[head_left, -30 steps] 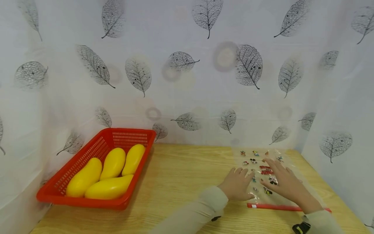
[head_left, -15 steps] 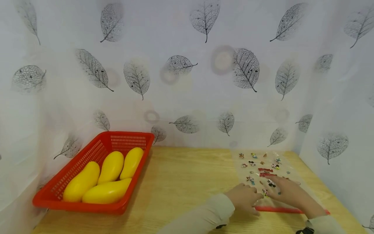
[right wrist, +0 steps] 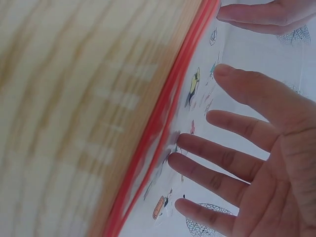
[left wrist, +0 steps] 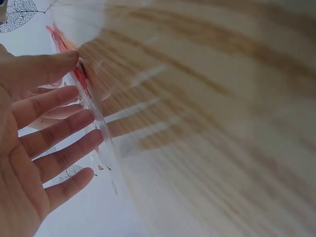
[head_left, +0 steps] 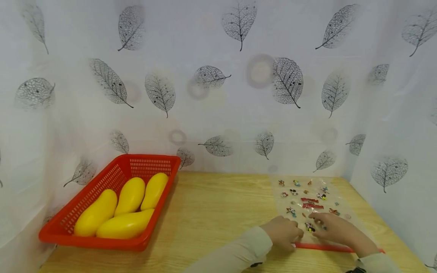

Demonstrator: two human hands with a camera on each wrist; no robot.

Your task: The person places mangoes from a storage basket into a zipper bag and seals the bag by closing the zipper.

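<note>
Both hands are down at the near right corner of the wooden surface [head_left: 211, 204], working on a clear zip bag [head_left: 308, 204] printed with small cartoon figures. The bag lies flat, running from the near edge toward the far right corner, its red zip strip [head_left: 327, 247] along the near end. The left hand [head_left: 283, 233] sits at the bag's near left corner, fingers only loosely bent, fingertips [left wrist: 79, 98] touching the bag's edge by the red strip; its grip is not closed around anything. The right hand [head_left: 336, 229] lies palm down on the plastic just beside it, fingers [right wrist: 217, 143] spread and straight, pressing the bag flat, holding nothing. Well apart, at the left edge, a red basket [head_left: 85, 201] carries four yellow mango-shaped fruits [head_left: 128, 212]. A leaf-patterned white curtain [head_left: 218, 83] hangs behind.
</note>
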